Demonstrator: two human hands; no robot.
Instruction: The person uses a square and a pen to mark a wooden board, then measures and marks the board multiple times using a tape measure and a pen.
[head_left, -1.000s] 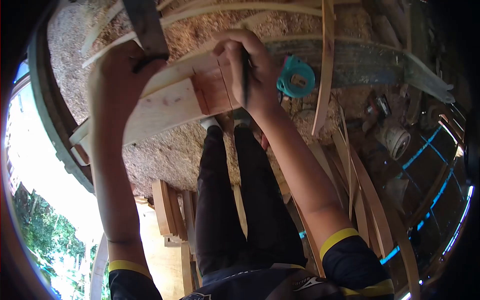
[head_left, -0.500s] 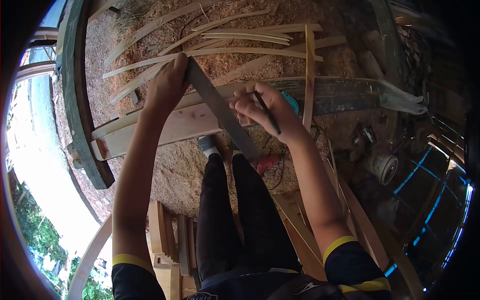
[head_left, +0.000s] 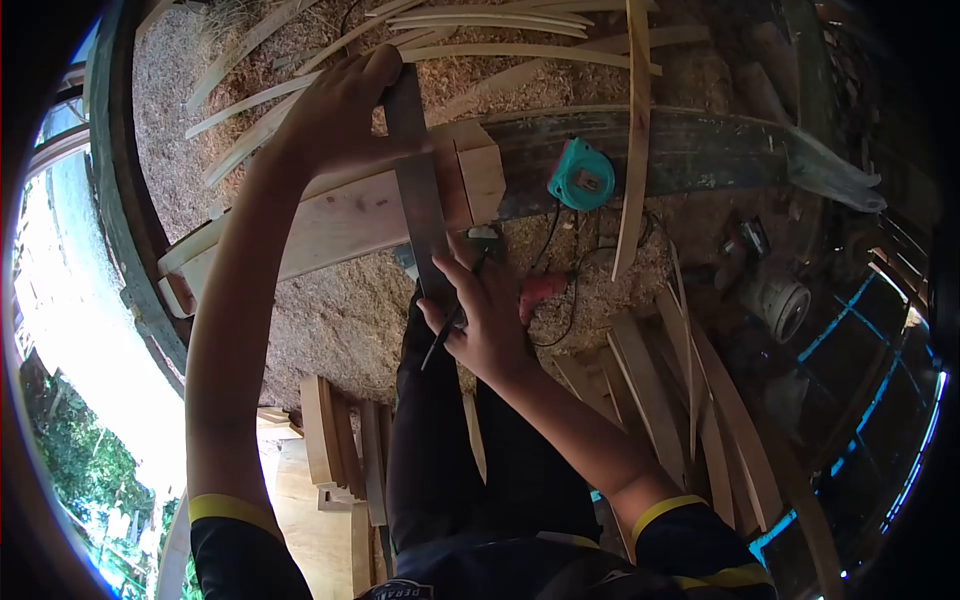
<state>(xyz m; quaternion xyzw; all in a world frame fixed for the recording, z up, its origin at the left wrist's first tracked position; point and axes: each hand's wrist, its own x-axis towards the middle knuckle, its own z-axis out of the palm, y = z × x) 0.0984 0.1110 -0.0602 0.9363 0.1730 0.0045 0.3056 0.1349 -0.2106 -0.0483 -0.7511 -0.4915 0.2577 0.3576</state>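
A flat grey metal strip (head_left: pixel 407 125) lies across a pale wooden beam (head_left: pixel 335 228), close to the beam's right end. My left hand (head_left: pixel 335 115) grips the strip's far end, its thumb stretched across the strip's face. At the near end, my right hand (head_left: pixel 485 315) has its fingers against the strip's edge. A thin dark pencil (head_left: pixel 432 352) is held between those fingers, pointing down and left. On the beam, a dark line (head_left: pixel 463 180) runs across the wood just right of the strip.
A teal power tool (head_left: pixel 583 175) rests on a dark plank right of the beam. Below it lies a red tool (head_left: pixel 540 293) with a cord. An upright wooden slat (head_left: pixel 635 130) crosses the plank. Thin strips (head_left: pixel 490 20) lie on shavings, and cut boards (head_left: pixel 320 430) stand near my legs.
The strip has turned more upright and moved onto the beam near its right end. My right hand, still holding the pencil, has come down and left onto the strip's near end.
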